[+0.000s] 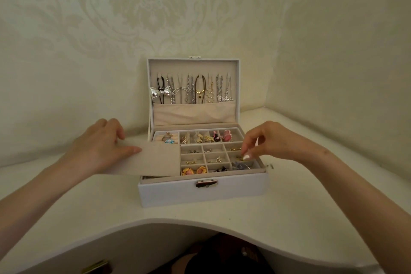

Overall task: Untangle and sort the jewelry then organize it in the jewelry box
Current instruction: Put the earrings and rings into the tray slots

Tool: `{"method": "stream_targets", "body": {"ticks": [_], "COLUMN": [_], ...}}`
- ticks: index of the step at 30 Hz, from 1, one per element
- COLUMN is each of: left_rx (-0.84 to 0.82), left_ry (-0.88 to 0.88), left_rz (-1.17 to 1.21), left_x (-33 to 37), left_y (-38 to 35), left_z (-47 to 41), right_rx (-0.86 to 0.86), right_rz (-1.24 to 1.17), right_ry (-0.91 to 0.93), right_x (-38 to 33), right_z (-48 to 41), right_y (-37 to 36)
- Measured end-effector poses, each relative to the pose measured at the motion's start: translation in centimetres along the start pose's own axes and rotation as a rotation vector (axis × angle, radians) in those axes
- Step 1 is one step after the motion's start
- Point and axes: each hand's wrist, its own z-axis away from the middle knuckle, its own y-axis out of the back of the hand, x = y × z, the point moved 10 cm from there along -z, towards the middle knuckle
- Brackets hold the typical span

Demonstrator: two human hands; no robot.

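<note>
A white jewelry box [178,191] stands open on the table, its lid upright. Several necklaces [191,90] hang inside the lid above a beige pocket. The beige tray [222,138] has small compartments with rings, earrings and brooches. My left hand [100,147] grips a flat beige panel [153,160] that lies tilted over the tray's left part. My right hand [264,142] is over the tray's right edge, thumb and forefinger pinched on a small greenish-gold piece [241,158] above a right-hand compartment.
The white table [222,218] has a curved front edge; patterned wallpaper rises right behind the box. A few tiny pieces [270,165] lie on the table just right of the box. A dark lap shows below the table edge.
</note>
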Motion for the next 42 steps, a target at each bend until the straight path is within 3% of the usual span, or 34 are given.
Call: {"method": "stream_targets", "body": {"ticks": [6,12,18,22,26,32,42], "left_rx": [0.015,-0.094,0.146,0.142,0.101,0.093,0.148], "left_ry": [0.115,0.206,0.083,0.024,0.071,0.066,0.029], "left_rz": [-0.115,-0.052,0.182,0.497,0.767,0.876,0.994], "left_x": [-1.5,-3.4,-1.7,-0.7,-0.6,0.1,3.0], "left_y": [0.9,0.7,4.5,4.7,4.0,3.7,4.6], "left_z": [0.3,-0.1,-0.4,-0.4,-0.6,-0.9,-0.6], "right_rx": [-0.010,-0.064,-0.028,-0.060,-0.103,-0.011,-0.072], "right_rz": [-0.035,0.412,0.272,0.344,0.510,0.103,0.185], "right_ry": [0.132,0.123,0.117,0.075,0.119,0.181,0.213], "right_x": [-0.6,-1.0,-2.0,-1.7,-1.1,-1.9,-1.7], "right_z": [-0.1,-0.2,-0.4,-0.3,-0.1,0.1,0.4], "right_y": [-2.1,-3.0,-2.1,-1.9,-2.8,-1.3,-2.4]}}
